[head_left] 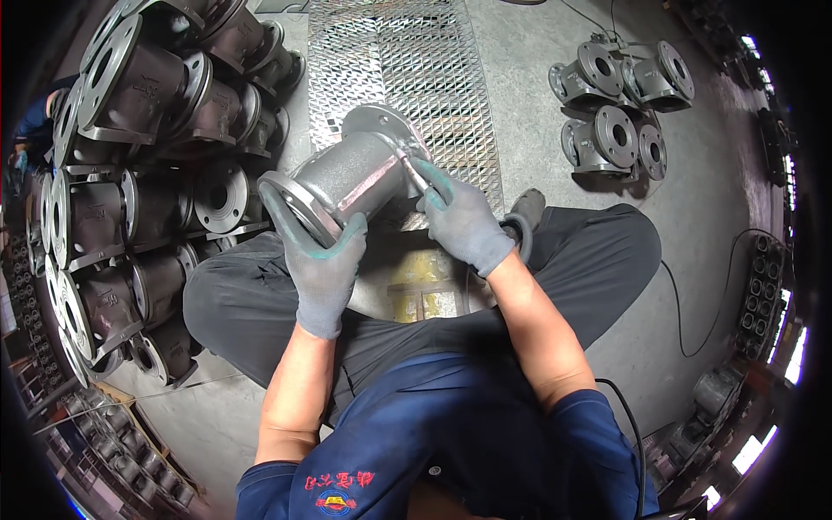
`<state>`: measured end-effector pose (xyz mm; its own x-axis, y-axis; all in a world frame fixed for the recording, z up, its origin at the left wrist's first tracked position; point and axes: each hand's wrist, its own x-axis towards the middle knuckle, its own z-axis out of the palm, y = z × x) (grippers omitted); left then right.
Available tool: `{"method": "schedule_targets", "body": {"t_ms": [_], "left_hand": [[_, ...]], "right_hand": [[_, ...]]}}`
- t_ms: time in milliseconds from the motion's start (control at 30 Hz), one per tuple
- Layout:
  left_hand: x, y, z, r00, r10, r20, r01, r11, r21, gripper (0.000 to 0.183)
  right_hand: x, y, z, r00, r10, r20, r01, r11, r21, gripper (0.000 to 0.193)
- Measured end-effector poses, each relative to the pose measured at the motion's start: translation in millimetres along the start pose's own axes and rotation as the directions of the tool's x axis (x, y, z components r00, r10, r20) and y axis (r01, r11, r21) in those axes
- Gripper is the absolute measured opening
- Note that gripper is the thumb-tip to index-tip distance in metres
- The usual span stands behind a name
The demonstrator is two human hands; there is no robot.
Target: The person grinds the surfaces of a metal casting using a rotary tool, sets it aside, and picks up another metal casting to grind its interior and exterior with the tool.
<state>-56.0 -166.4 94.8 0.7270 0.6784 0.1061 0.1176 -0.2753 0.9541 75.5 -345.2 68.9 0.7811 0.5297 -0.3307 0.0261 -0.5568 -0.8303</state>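
Observation:
A grey cast-metal flanged valve body (347,171) lies tilted in front of me, with a pinkish stripe along its side. My gloved left hand (325,260) grips the rim of its near-left flange, thumb and fingers around the edge. My gloved right hand (464,221) closes around a slim metal rod-like tool (413,173). The tool's tip meets the casting close to its far flange (381,121). What kind of tool it is, I cannot make out. Below the casting, between my legs, sits a worn yellow-painted block (422,282).
Stacked flanged castings (130,95) rise close on my left. A smaller group of castings (598,143) stands on the floor at the far right. A metal grating (394,52) lies ahead. Thin black cable (685,347) runs over the floor at right.

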Motion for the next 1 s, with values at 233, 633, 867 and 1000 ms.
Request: {"method": "schedule_targets", "body": {"t_ms": [233, 633, 867, 1000], "left_hand": [[-2.5, -1.2, 2.8, 0.996, 0.088, 0.014, -0.089, 0.992, 0.091, 0.12], [-2.9, 5.5, 0.8, 1.0, -0.014, 0.02, 0.013, 0.998, 0.062, 0.121], [-4.5, -0.6, 1.7, 1.0, 0.026, 0.016, -0.027, 0.997, 0.077, 0.12], [-3.2, -4.8, 5.4, 0.999, -0.025, 0.024, 0.029, 0.985, -0.173, 0.121]], "right_hand": [[2.1, -4.3, 1.7, 0.992, -0.098, -0.081, 0.085, 0.986, -0.147, 0.054], [6.8, -10.0, 2.4, 0.995, -0.074, -0.07, 0.063, 0.988, -0.139, 0.049], [-3.4, -0.8, 6.1, 0.977, -0.146, -0.158, 0.123, 0.982, -0.145, 0.053], [-1.2, 16.4, 8.0, 0.98, -0.152, -0.129, 0.125, 0.972, -0.197, 0.053]]}}
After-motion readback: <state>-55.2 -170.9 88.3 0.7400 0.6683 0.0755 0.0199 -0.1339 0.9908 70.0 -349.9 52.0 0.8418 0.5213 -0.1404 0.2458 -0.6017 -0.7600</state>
